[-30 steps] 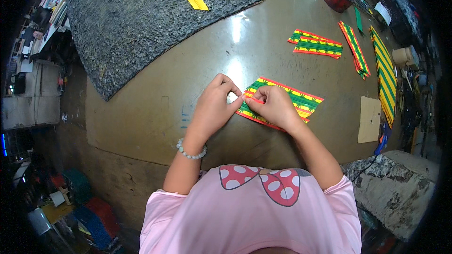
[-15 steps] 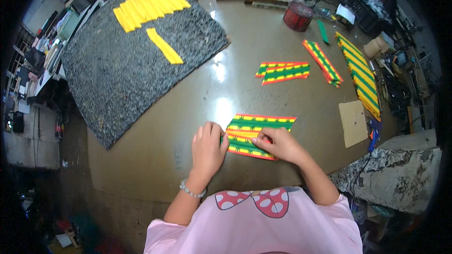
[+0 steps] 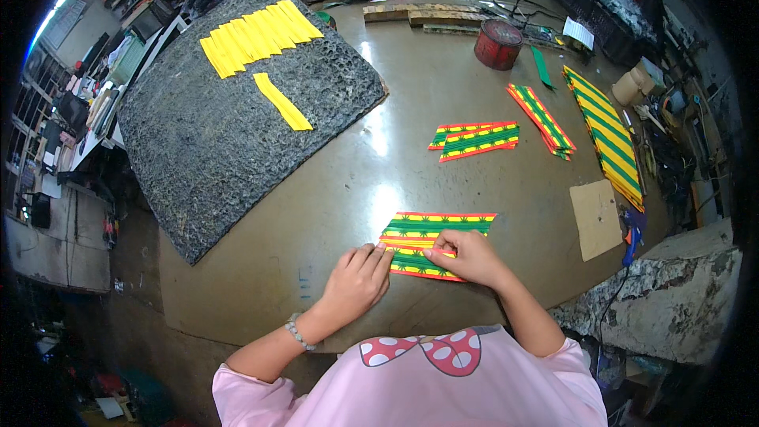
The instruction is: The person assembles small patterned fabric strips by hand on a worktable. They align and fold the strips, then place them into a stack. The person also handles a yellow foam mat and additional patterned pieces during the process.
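Two strips printed in red, yellow and green with dark leaf shapes lie edge to edge in front of me. The far strip (image 3: pixel 439 224) lies flat; the near strip (image 3: pixel 415 262) is partly under my hands. My left hand (image 3: pixel 357 281) is closed, its fingertips at the left end of the near strip where the two meet; its thumb is hidden. With bent fingers and thumb, my right hand (image 3: pixel 468 258) pinches the near strip around its upper edge. Beyond them lies a small pile of similar strips (image 3: pixel 478 141), and to its right another stack (image 3: pixel 541 120).
A rough dark grey board (image 3: pixel 237 134) on the left carries several yellow strips (image 3: pixel 261 35). At right are diagonally striped pieces (image 3: pixel 605 138), a tan card (image 3: pixel 594 220), a blue glue gun (image 3: pixel 631 245) and a green strip (image 3: pixel 541 67). A red tin (image 3: pixel 498 43) stands farther back.
My left hand has turned flatter, its wrist swinging left and nearer to me. My right hand keeps its pinch at the near strip. The whole view has shifted slightly.
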### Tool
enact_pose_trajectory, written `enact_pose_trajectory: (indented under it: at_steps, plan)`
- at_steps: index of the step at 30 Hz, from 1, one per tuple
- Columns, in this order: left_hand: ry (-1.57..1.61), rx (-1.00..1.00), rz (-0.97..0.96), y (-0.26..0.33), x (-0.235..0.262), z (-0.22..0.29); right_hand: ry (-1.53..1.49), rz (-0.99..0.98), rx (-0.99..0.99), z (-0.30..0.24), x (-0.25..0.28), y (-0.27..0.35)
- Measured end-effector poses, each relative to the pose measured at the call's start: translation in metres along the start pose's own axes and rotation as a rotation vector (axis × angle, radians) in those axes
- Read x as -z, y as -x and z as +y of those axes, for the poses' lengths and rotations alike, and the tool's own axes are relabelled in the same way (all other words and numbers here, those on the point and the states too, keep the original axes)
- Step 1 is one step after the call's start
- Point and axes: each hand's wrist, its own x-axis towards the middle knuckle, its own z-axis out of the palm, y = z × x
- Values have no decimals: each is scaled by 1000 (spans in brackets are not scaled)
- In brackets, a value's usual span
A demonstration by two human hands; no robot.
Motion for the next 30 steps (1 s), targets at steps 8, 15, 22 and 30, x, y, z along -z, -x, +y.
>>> enact_pose_trajectory:
  at_steps: [8, 15, 22, 30]
  plan:
    - [-46, 125, 16, 0, -2, 15, 360, 135, 263, -24, -10, 17]
    - [-68, 196, 12, 4, -8, 22, 513, 232, 282, -33, -15, 23]
    - [-134, 294, 27, 7, -15, 35, 584, 304, 235, -30, -10, 25]
    - [-171, 402, 6, 5, -17, 44, 267, 163, 46, -20, 0, 14]
